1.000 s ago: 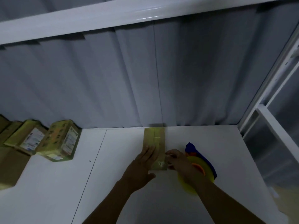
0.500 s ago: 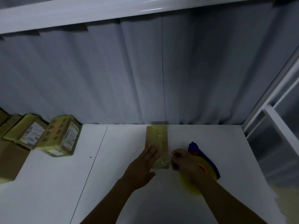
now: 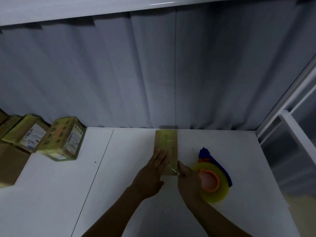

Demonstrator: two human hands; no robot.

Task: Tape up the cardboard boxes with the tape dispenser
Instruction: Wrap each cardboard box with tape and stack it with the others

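The left hand (image 3: 153,170) lies flat, fingers straight, on the near end of the cardboard box (image 3: 168,141), mid-table (image 3: 106,194). The right hand (image 3: 189,178) touches the box's near right corner; whether its fingers curl I cannot tell. The tape dispenser (image 3: 220,192) lies just beside that hand. Taped boxes (image 3: 59,139) sit far left by the curtain (image 3: 171,74).

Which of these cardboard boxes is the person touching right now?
The long narrow box in the middle: the left hand lies flat on it. The labelled boxes at the far left sit apart, no hand near.
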